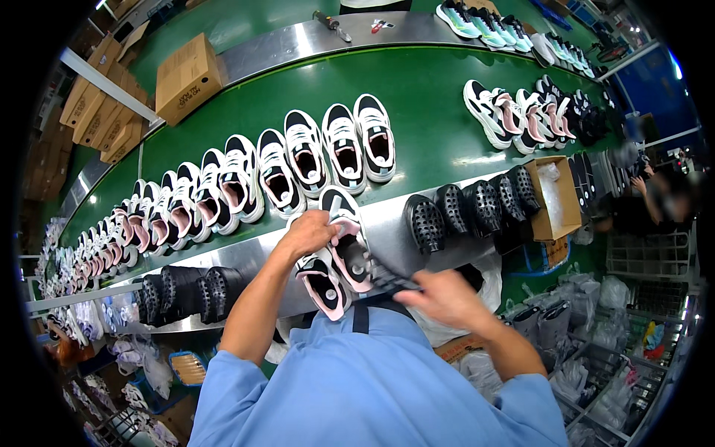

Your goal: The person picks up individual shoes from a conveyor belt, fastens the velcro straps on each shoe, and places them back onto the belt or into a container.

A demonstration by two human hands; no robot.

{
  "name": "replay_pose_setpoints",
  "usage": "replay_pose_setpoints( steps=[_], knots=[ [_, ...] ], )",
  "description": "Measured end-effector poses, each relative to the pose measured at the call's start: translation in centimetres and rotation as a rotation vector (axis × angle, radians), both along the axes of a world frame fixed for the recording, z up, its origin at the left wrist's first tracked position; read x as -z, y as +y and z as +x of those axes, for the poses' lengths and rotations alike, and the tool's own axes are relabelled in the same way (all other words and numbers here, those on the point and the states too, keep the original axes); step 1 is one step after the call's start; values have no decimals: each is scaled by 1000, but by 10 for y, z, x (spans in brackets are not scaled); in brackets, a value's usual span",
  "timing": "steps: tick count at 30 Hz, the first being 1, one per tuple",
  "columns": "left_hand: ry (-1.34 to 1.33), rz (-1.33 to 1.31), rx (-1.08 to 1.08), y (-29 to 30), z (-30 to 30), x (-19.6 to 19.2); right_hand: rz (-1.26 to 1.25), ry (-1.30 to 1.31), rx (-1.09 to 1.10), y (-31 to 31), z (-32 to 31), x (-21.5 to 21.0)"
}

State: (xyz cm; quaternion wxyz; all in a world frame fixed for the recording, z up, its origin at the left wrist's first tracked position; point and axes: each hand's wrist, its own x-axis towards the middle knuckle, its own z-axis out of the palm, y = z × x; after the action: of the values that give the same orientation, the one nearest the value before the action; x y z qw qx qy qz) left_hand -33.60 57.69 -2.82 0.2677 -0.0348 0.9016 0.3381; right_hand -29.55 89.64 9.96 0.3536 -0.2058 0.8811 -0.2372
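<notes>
My left hand [310, 232] is closed on the pink-lined tongue of a black-and-white sneaker [353, 262], pulling at its opening. A second sneaker [324, 287] of the same kind lies just left of it, close to my body. My right hand [445, 299] grips the end of a black dotted insole [391, 277], which is smeared by motion. The insole's far end is at the opening of the held sneaker; whether it is inside I cannot tell.
A long row of matching sneakers [304, 153] stands on the green conveyor belt [424, 97]. Bundles of black insoles [426, 223] line the metal ledge on the right, with more insoles [216, 292] on the left. An open carton [555, 197] stands beyond. Another person [659, 197] is far right.
</notes>
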Motion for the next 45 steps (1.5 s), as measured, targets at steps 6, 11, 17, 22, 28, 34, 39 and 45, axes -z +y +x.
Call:
replay_pose_setpoints(
  steps=[6, 11, 17, 22, 28, 34, 39, 45],
  knots=[
    [183, 28, 489, 11, 3, 2, 171, -35, 79, -54, 11, 44],
    [361, -76, 709, 62, -8, -8, 207, 353, 264, -100, 23, 124],
    [334, -190, 224, 50, 47, -24, -31, 508, 382, -73, 46, 114],
    [154, -213, 98, 69, 43, 11, 36, 453, 386, -89, 8, 161],
    [765, -320, -17, 32, 101, -55, 8, 473, 365, -85, 9, 169],
    [29, 48, -489, 6, 199, -3, 17, 489, 124, -66, 35, 174],
    [186, 235, -687, 26, 186, 18, 38, 397, 59, -91, 3, 128],
    [819, -547, -828, -73, 252, -61, -67, 208, 27, -103, 17, 39]
  ],
)
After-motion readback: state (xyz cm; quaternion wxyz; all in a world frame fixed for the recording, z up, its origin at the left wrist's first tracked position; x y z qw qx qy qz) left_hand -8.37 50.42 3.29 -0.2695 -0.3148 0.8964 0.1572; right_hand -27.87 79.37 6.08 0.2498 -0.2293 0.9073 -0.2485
